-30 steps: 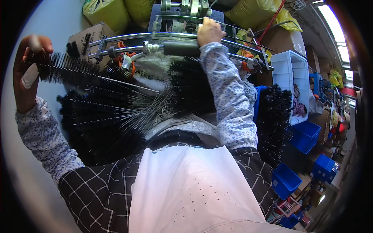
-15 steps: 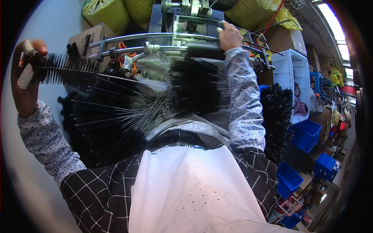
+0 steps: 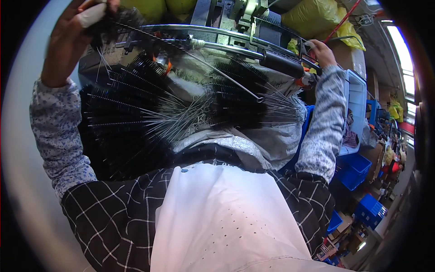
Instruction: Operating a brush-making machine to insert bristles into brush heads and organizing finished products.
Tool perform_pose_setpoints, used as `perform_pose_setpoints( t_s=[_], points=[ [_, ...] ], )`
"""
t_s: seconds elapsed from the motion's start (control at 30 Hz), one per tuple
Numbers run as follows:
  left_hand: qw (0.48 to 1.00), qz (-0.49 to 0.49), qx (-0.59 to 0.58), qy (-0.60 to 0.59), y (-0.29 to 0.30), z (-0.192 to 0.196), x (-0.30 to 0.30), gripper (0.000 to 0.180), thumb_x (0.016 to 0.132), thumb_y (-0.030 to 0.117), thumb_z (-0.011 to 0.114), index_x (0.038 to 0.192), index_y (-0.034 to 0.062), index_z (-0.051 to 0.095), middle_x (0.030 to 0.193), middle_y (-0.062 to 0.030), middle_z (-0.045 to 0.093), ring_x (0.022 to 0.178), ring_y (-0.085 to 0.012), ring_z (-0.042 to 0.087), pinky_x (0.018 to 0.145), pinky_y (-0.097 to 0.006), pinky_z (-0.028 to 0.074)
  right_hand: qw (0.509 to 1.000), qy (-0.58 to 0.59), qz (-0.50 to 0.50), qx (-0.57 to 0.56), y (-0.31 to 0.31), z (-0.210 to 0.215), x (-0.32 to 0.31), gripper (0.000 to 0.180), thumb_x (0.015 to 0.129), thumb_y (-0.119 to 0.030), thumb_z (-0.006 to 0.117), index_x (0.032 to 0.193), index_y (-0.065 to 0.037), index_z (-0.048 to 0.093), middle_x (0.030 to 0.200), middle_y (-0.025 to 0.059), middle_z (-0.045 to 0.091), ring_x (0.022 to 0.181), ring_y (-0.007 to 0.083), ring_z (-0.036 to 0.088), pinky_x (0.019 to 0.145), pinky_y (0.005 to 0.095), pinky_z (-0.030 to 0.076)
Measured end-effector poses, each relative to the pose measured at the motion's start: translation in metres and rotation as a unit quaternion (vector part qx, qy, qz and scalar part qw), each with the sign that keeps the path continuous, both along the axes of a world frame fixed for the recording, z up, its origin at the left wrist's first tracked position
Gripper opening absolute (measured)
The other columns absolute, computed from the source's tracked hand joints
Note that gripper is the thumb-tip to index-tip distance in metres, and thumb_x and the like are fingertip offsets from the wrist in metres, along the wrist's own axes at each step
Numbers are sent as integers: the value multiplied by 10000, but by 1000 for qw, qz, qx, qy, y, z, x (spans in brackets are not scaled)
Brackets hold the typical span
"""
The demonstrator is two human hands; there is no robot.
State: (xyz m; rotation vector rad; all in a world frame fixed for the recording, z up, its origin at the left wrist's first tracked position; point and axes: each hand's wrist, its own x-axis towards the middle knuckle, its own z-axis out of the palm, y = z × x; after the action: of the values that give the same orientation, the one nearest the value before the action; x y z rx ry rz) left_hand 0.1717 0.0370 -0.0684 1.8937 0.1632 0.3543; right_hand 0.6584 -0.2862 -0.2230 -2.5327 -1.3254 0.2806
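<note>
At the upper left, my left hand [image 3: 68,41], with pale wrapping on a finger, is closed round the black-bristled end of a twisted-wire brush [image 3: 223,73]. The brush's bare wire slants down to the right and ends in a small loop. My right hand [image 3: 322,53] is raised at the right end of the machine [image 3: 244,41], its fingers pinched together by a thin dark rod. What they grip is too small to make out. Below both hands, many similar black brushes [image 3: 131,109] lie heaped, their wire handles gathered toward the middle.
Metal bars and a black roller [image 3: 283,63] cross in front of me. Grey-white sacking [image 3: 267,145] lies under the brushes. Yellow sacks [image 3: 308,20] stand behind the machine. To the right are a pale blue crate [image 3: 355,113] and blue bins [image 3: 353,171].
My left hand has moved up and right with the brush, which now slants across the heap. My right hand has shifted right and slightly down along the machine.
</note>
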Motion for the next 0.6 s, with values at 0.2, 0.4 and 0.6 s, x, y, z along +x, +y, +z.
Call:
perform_pose_setpoints(
  t_s=[0.2, 0.4, 0.6],
  points=[
    [988, -76, -133, 6, -33, -31, 59, 390, 820, 211, 427, 1166, 47, 354, 990, -80, 453, 939, -122, 451, 835, -235, 380, 958, 279, 38, 45, -45, 84, -93, 346, 826, -245, 504, 1108, -45, 498, 1053, 51, 540, 962, 162, 494, 836, 273, 383],
    [992, -79, -88, -42, -88, -69, 106, 199, 822, 174, 494, 972, 64, 424, 873, -10, 469, 749, -52, 475, 719, -164, 413, 922, 331, 146, 141, 41, 83, -228, 433, 826, -286, 503, 1160, -28, 408, 919, 127, 558, 851, 197, 524, 737, 284, 426],
    [970, -65, 120, 202, -49, -64, 39, 546, 803, 299, 524, 1182, 54, 218, 1045, -154, 441, 936, -278, 520, 784, -346, 446, 958, 121, 79, 249, 49, 44, -198, 310, 771, -278, 565, 1038, -124, 539, 821, 97, 591, 703, 232, 547, 661, 318, 425]
  ],
)
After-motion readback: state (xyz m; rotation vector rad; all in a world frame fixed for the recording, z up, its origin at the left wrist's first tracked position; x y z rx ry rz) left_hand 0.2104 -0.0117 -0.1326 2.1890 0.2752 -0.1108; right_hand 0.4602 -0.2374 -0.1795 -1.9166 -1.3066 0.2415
